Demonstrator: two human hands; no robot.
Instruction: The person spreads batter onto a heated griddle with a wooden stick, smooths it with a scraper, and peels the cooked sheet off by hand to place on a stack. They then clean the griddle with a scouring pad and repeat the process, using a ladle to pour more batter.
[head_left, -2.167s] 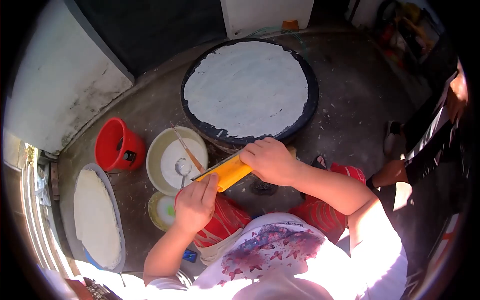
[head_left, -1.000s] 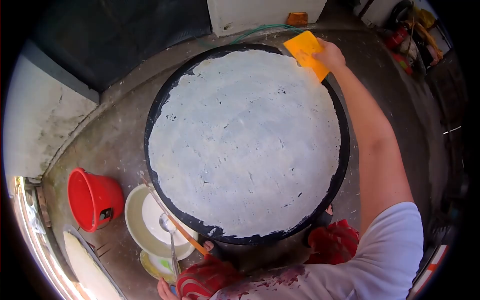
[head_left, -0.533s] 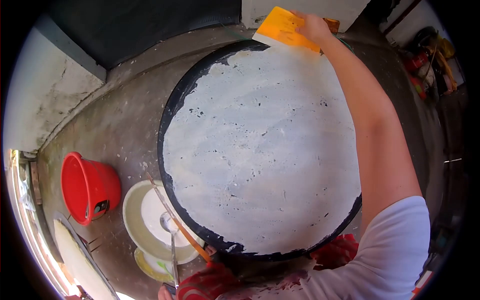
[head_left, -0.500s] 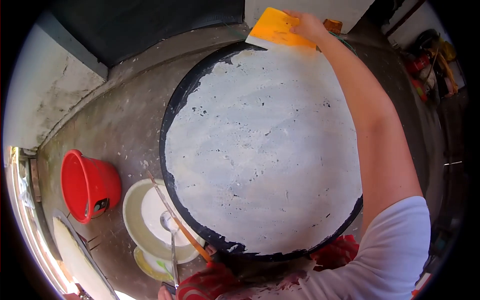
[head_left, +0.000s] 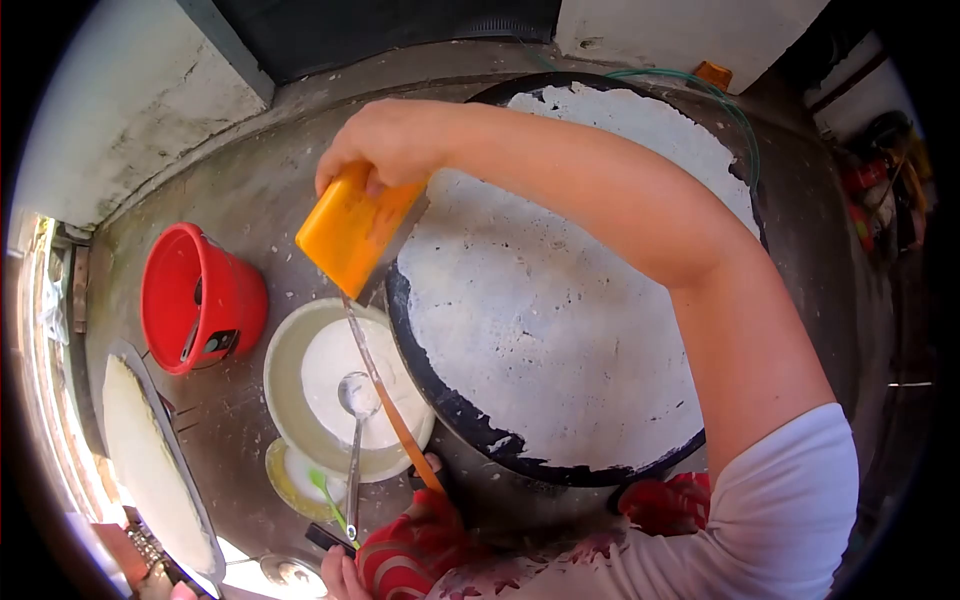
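Carried from the far edge of the griddle round to its left side, a flat yellow-orange plastic scraper (head_left: pixel 355 225) is being held by the right hand (head_left: pixel 385 145).
Its upper edge is being clamped between thumb and fingers, and it is being tilted near the left rim of the large round black griddle (head_left: pixel 455 406), which is being covered nearly to its edge by a thin white layer (head_left: pixel 560 330). Just nearer, a round cream basin (head_left: pixel 285 390) of white liquid is being crossed by a slender brown wooden stick (head_left: pixel 385 395). At the near edge, the left hand (head_left: pixel 343 575) is being partly cut off; whether anything is being gripped cannot be told.
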